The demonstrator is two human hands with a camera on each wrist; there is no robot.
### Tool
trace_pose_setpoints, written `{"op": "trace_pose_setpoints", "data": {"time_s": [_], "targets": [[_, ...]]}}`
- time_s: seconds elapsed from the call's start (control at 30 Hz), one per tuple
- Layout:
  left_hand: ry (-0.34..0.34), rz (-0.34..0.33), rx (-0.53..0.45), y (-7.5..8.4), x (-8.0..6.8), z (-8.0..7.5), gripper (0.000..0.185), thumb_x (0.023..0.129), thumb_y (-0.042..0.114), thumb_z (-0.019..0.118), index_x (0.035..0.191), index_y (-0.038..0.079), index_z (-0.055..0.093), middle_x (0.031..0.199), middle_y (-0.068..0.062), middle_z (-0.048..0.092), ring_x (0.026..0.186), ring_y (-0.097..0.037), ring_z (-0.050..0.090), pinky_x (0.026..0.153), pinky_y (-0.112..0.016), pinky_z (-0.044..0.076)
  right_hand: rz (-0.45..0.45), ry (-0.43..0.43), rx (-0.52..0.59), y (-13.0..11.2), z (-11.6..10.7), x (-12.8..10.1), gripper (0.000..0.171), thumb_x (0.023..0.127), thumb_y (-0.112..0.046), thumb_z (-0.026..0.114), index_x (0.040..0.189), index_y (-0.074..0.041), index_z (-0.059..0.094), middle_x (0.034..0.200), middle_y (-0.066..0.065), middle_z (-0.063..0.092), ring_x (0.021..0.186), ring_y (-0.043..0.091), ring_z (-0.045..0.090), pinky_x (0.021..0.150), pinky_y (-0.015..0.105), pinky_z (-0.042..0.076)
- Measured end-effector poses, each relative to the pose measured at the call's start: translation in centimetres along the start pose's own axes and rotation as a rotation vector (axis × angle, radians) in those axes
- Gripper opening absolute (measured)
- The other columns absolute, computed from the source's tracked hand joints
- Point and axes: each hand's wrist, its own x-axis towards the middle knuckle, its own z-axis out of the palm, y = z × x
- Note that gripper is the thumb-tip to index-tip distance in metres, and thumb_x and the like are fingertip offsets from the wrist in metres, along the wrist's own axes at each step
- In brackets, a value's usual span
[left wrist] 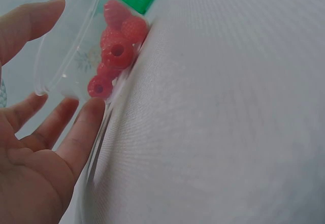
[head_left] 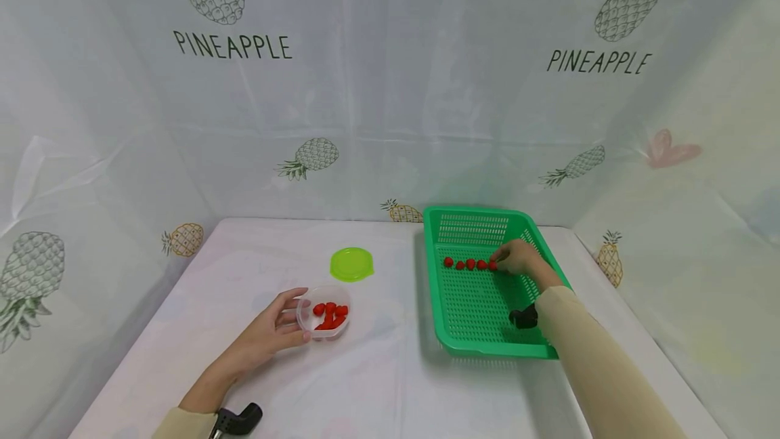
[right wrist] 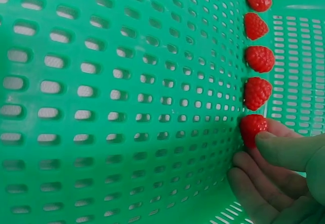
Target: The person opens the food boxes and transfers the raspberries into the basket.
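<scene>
A red raspberry (right wrist: 252,130) at the near end of a row is pinched between the thumb and fingers of my right hand (head_left: 516,257), inside a green basket (head_left: 453,344). Several more raspberries (right wrist: 260,59) line up beside it across the basket floor. On the left, a clear plastic container (head_left: 309,329) stands on the table with several raspberries (left wrist: 118,51) in it. My left hand (head_left: 268,334) rests against the container's left side, fingers and thumb spread and loosely bent, fingertips at its wall and rim in the left wrist view.
A bright green lid (head_left: 351,264) lies flat behind the container, left of the basket. White cloth (head_left: 365,385) covers the table, and a pineapple-print sheet (head_left: 390,87) hangs behind. A black strap piece (head_left: 524,318) on my right wrist hangs over the basket.
</scene>
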Motion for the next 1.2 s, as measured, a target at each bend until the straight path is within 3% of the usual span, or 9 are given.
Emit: {"op": "trace_pose_setpoints", "data": {"time_s": [0.27, 0.5, 0.8, 1.13, 1.2], "targets": [[-0.003, 0.0, -0.002, 0.1, 0.1, 0.2, 0.088, 0.089, 0.025, 0.088, 0.161, 0.024, 0.037, 0.155, -0.016, 0.047, 0.137, -0.035, 0.056, 0.104, -0.035, 0.056, -0.014, -0.001, 0.016, 0.1, -0.3, -0.4, 0.027, 0.099, 0.002, 0.062, 0.123, 0.007, 0.073, 0.125, 0.028, 0.07, 0.096, 0.032, 0.073, 0.08, 0.044, 0.062], [-0.001, -0.005, 0.0, 0.3, 0.0, 0.2, 0.088, 0.089, 0.025, 0.087, 0.161, 0.023, 0.036, 0.156, -0.017, 0.045, 0.137, -0.035, 0.055, 0.104, -0.034, 0.056, -0.124, 0.052, -0.052, -1.5, -1.6, -1.2, 0.029, 0.1, 0.003, 0.061, 0.126, 0.008, 0.072, 0.13, 0.032, 0.068, 0.116, 0.05, 0.067, 0.089, 0.054, 0.061], [0.006, -0.013, 0.005, 0.3, -0.1, 0.2, 0.088, 0.09, 0.025, 0.087, 0.161, 0.023, 0.036, 0.155, -0.017, 0.046, 0.137, -0.035, 0.055, 0.104, -0.037, 0.056, -0.309, 0.18, -0.072, -7.3, -3.3, -2.8, 0.029, 0.105, -0.013, 0.064, 0.128, 0.001, 0.074, 0.125, 0.023, 0.073, 0.115, 0.045, 0.067, 0.095, 0.06, 0.055], [0.003, -0.005, 0.005, 0.1, -0.1, 0.0, 0.088, 0.089, 0.025, 0.087, 0.161, 0.023, 0.037, 0.155, -0.017, 0.046, 0.137, -0.035, 0.056, 0.104, -0.036, 0.056, -0.483, 0.108, 0.031, -16.6, -1.5, -5.2, 0.026, 0.104, -0.015, 0.068, 0.128, -0.006, 0.076, 0.122, 0.011, 0.077, 0.111, 0.032, 0.072, 0.096, 0.047, 0.058], [0.001, -0.01, -0.001, 0.2, -0.1, 0.0, 0.088, 0.089, 0.025, 0.088, 0.161, 0.024, 0.037, 0.155, -0.018, 0.046, 0.137, -0.036, 0.056, 0.104, -0.037, 0.056, -0.49, 0.098, 0.042, -18.1, -0.5, -5.7, 0.026, 0.103, -0.015, 0.069, 0.128, -0.009, 0.076, 0.12, 0.006, 0.077, 0.103, 0.029, 0.073, 0.091, 0.044, 0.059]]}}
